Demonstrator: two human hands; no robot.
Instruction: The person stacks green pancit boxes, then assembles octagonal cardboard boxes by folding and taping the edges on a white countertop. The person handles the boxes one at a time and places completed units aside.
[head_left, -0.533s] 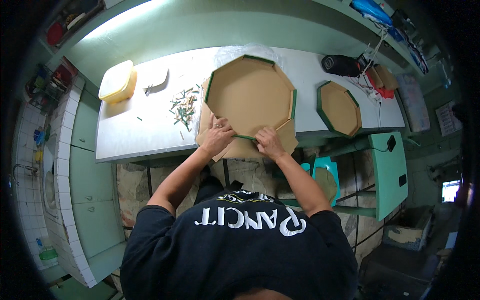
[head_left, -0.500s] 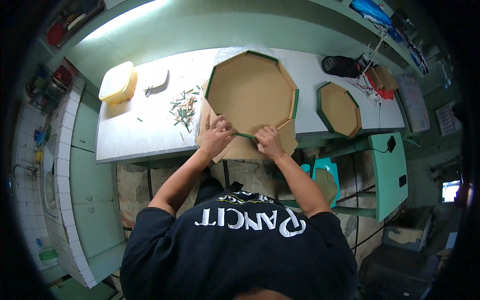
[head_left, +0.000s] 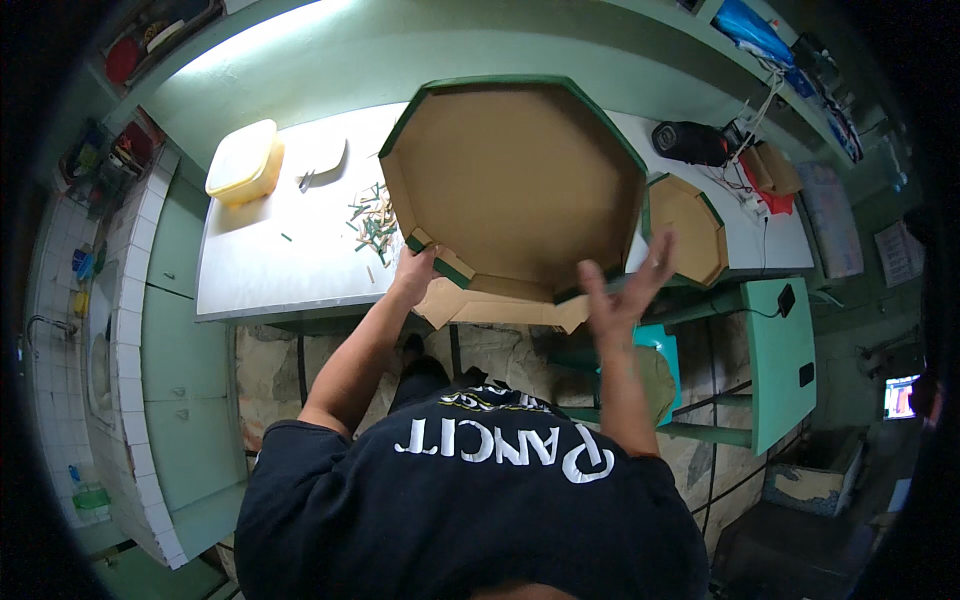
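Note:
A large octagonal cardboard tray, brown inside with a green rim, is raised off the white table and tilted. My left hand grips its lower left corner, where a folded side flap stands away from the wall. At the tray's lower right edge, my right hand is open with its fingers spread; whether it touches the rim cannot be made out. Below the tray, a flat piece of cardboard lies at the table's front edge.
Cut green and brown cardboard strips lie left of the tray, near a white dish and a yellow lidded tub. A smaller octagonal tray and a black speaker are on the right. A teal stool stands below.
The large tray has come up off the table towards me. My right hand has let go of its front edge and opened; my left hand has shifted to the lower left corner.

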